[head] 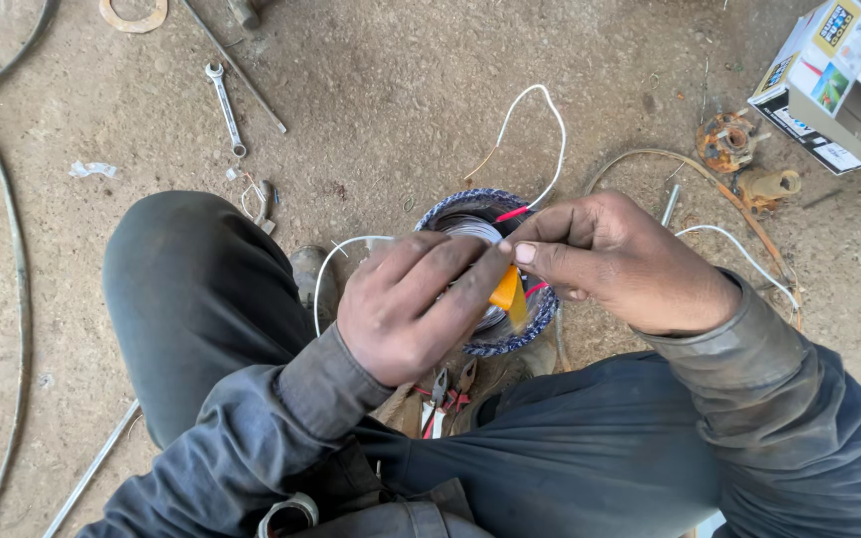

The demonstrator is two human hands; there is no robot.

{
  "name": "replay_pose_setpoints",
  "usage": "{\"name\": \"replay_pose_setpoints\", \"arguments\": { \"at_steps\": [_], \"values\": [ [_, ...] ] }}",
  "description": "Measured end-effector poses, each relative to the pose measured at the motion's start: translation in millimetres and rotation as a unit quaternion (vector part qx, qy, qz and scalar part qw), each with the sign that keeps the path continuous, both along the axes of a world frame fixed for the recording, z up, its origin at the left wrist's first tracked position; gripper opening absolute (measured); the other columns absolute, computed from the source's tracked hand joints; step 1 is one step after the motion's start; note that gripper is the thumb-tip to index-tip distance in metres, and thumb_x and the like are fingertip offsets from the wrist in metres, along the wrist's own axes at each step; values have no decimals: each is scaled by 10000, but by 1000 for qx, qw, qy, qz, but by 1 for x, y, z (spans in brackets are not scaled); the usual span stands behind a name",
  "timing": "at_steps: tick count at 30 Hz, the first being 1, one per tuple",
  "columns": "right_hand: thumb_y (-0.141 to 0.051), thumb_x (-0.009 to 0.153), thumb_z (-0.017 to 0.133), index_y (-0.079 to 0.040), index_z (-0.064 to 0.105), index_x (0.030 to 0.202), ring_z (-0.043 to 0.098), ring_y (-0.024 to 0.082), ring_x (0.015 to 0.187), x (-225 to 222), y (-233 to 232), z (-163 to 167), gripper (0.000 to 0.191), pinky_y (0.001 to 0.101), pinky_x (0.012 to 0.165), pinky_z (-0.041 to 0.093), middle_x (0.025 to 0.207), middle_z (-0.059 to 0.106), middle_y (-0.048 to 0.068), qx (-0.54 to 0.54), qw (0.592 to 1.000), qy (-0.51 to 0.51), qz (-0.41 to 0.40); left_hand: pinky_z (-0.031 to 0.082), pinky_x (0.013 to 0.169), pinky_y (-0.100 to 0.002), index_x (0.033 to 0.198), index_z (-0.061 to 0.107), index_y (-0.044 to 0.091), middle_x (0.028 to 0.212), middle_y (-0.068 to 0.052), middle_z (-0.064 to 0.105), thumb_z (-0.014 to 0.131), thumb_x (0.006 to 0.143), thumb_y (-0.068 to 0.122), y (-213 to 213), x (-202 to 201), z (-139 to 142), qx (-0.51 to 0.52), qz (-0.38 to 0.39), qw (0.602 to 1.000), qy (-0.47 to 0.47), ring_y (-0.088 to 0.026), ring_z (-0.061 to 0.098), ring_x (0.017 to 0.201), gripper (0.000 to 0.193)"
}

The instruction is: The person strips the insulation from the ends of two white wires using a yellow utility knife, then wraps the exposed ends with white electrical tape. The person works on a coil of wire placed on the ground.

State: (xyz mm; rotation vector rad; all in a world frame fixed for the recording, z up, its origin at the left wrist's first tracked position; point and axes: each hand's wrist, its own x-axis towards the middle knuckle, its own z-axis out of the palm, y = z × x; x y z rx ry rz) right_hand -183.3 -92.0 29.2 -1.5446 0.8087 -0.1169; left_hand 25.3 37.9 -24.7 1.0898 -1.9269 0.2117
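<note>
Right now your left hand (406, 304) and right hand (610, 259) meet over the round wound coil (495, 339) between your knees on the dirt floor (381, 90), fingertips of both pinching an orange strip (506, 291). White wires (540, 130) loop behind; a spanner (224, 108) lies toward the far-left edge.

The person squats, seen from above, with both forearms reaching forward from dark grey sleeves and meeting in the middle. The left hand (411, 304) comes in from the near left, its back turned up, fingers curled and pressed together, the index finger stretched rightward until its tip meets the other hand. The right hand (615, 261) enters from the near right, wrist bent leftward, thumb and forefinger pinched shut at their tips, the remaining fingers folded beneath. The left knee rises on the left, bent sharply.
</note>
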Motion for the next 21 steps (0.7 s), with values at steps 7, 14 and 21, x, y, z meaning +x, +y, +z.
{"name": "replay_pose_setpoints", "arguments": {
  "at_steps": [7,14,21],
  "values": [
    [-114,976,655,41,753,1101,627,42,750,1,6,1,222,224,642,501,869,755,25,-57,997,-50,29,589,795,-308,1079,710,10,1013,-89,723,740,909,40,5,-17,-3,138,-2,936,325,-194,709,902,175],
    [-105,999,691,-13,713,1015,681,93,802,10,27,13,95,243,715,552,881,738,41,-301,951,-60,39,490,502,-237,869,711,-47,703,-53,715,766,910,96,-25,-5,10,411,-42,714,566,-75,638,589,158],
    [-91,877,773,-6,696,1139,700,236,758,19,28,23,286,355,650,551,937,693,117,-559,817,-112,90,513,432,-264,861,768,-82,675,-92,730,757,839,62,-52,12,14,539,-59,674,502,-111,653,488,147]
  ]
}}
